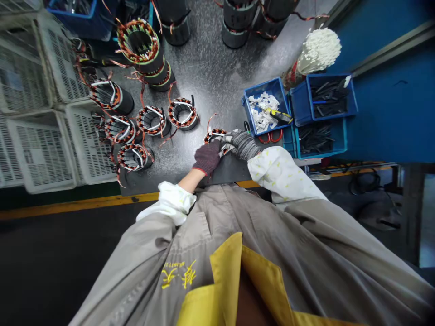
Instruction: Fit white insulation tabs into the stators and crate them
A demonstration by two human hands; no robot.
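A small motor stator with copper windings stands near the front edge of the metal table, partly covered by both hands. My left hand, in a dark maroon knit glove, is closed against its near left side. From the right, my right hand in a grey striped glove reaches over the stator with its fingers pinched together at the winding. What lies between those fingertips is too small to make out. Another stator with a white strip across its opening stands to the left, its wire leads sticking out.
Several stators stand on the left, including a tall stack. White plastic crates line the left side. On the right are a blue bin of white pieces with a yellow-handled tool, red-handled scissors, bins of black strips and bundled white sticks.
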